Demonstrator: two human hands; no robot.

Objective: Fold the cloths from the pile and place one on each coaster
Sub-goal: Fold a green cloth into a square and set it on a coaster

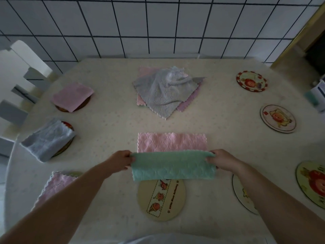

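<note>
A two-sided cloth [173, 166], green on one face and pink on the other, lies in front of me with its near edge lifted and rolled over. My left hand [119, 161] pinches its left corner and my right hand [222, 160] pinches its right corner. Just below the cloth sits a bare round coaster [161, 201]. The pile of unfolded cloths [165, 90], grey on top with pink beneath, rests at the table's far middle. On the left, three coasters carry folded cloths: pink [73, 95], grey-blue [47, 139] and pink [56, 185].
Bare printed coasters lie on the right: far [251, 81], middle [277, 118], near right [312, 184], and one partly under my right forearm [243, 196]. A white chair [21, 71] stands left of the table. A tiled wall rises behind. A box [317, 95] sits at the right edge.
</note>
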